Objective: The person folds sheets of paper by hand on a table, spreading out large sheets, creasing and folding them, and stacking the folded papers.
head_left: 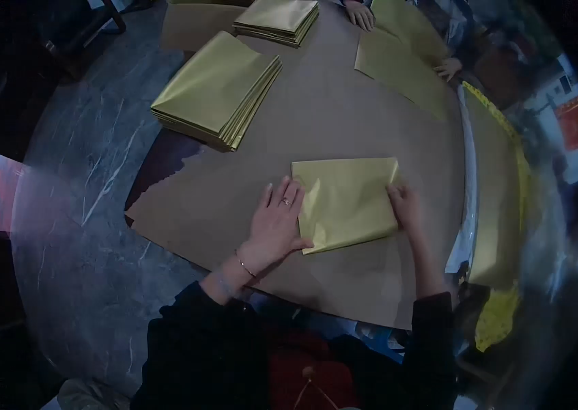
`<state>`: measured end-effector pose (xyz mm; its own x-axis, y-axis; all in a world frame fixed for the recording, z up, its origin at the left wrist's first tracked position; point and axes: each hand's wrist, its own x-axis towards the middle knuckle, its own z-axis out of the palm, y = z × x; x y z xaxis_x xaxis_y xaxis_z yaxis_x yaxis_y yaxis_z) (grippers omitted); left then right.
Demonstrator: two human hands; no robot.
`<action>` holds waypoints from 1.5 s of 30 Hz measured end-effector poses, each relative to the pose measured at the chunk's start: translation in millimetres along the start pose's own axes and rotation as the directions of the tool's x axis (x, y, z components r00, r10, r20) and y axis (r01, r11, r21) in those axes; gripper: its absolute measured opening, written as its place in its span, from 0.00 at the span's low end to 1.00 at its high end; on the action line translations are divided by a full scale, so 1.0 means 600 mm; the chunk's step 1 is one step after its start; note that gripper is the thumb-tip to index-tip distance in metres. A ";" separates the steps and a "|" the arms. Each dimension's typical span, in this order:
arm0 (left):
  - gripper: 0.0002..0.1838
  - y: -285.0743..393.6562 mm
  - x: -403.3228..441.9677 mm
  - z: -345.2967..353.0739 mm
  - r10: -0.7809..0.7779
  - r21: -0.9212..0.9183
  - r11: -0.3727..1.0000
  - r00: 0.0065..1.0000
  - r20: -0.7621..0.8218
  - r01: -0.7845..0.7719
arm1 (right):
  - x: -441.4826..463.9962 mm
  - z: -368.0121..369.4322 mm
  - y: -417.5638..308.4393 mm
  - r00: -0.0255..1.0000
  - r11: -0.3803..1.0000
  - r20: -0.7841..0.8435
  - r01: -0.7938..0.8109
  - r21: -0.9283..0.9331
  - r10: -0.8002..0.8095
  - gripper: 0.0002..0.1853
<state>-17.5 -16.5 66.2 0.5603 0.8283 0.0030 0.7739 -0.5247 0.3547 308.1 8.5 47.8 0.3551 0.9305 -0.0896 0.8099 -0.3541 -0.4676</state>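
Note:
A folded gold paper sheet [349, 201] lies on the brown paper-covered table in front of me. My left hand [278, 217] rests flat at its left edge, fingers spread and thumb on the lower left corner. A ring and a thin bracelet show on this hand. My right hand [406, 206] is closed at the sheet's right edge, thumb and curled fingers at the paper; part of its grip is hidden.
Beyond my left hand stands a stack of folded gold paper [217, 85], with another stack [278, 17] farther back. Across the table, another person's hands [360, 15] touch a large gold sheet [398, 68]. Yellow-edged wrapped material [497, 198] stands at the right.

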 end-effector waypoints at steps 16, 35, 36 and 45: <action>0.72 0.017 0.056 -0.034 -0.031 0.238 0.971 0.988 0.154 -0.007 | -0.003 -0.018 -0.014 0.998 0.999 -0.056 0.035 -0.030 -0.037 0.24; 0.76 0.000 0.061 -0.016 -0.026 0.199 0.980 0.968 0.249 -0.026 | -0.091 0.100 -0.210 0.750 0.740 0.000 0.653 0.162 -0.661 0.27; 0.76 0.000 0.060 -0.018 -0.014 0.201 0.979 0.970 0.243 -0.037 | -0.094 0.123 -0.216 0.755 0.744 -0.007 0.648 0.162 -0.656 0.27; 0.78 -0.017 0.053 -0.014 -0.037 0.097 0.995 0.967 0.252 0.013 | -0.082 0.122 -0.163 0.816 0.809 -0.027 0.568 -0.148 -0.578 0.30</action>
<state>-10.3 16.8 70.3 0.5876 0.7709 -0.2460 0.8060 -0.5308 0.2619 177.1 4.5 33.7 -0.1655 0.9611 0.2210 0.9264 0.2283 -0.2993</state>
